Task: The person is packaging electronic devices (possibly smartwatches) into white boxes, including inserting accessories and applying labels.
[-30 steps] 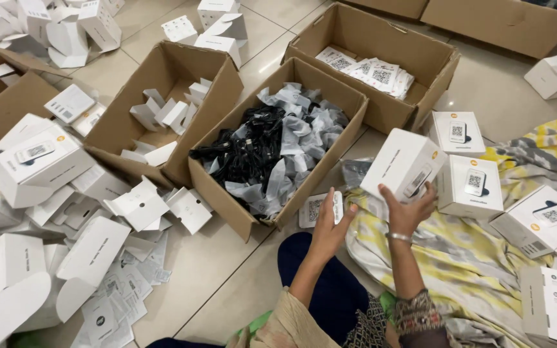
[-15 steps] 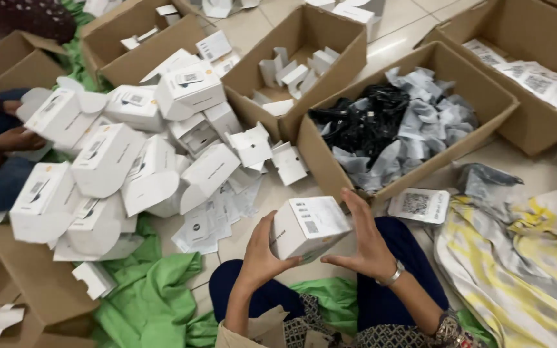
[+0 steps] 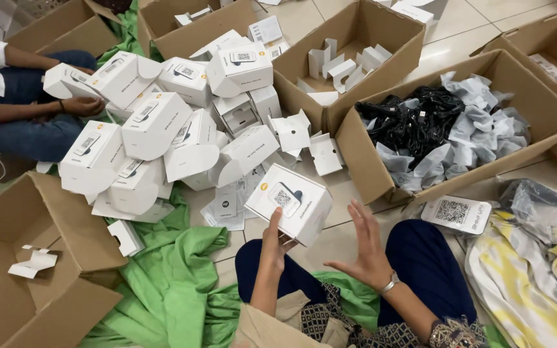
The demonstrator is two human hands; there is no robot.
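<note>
At 9 o'clock an open brown box (image 3: 40, 270) holds only two white card bits, so it looks hardly filled. Above it, from 9 to 11 o'clock, lies the pile (image 3: 156, 122) of white boxes. I count about ten there. Some have their flaps open, so I think those are not done. Another person's hand (image 3: 82, 105) rests by the pile at 10 o'clock.

In the middle, your left hand (image 3: 273, 241) holds one white box (image 3: 289, 203) up from below, fingers pressed on its lower edge. The box sits tilted just above your knee, and it looks closed. Your right hand (image 3: 363, 248) is open with fingers spread, close to the box but not touching it.

At 12 o'clock an insert box (image 3: 349, 51) holds about ten white card pieces. At 2 o'clock the cable box (image 3: 465, 125) is full of black cables and grey bags, too many to count. One flat card (image 3: 456, 213) lies at 3 o'clock on the floor. Lots is left.
</note>
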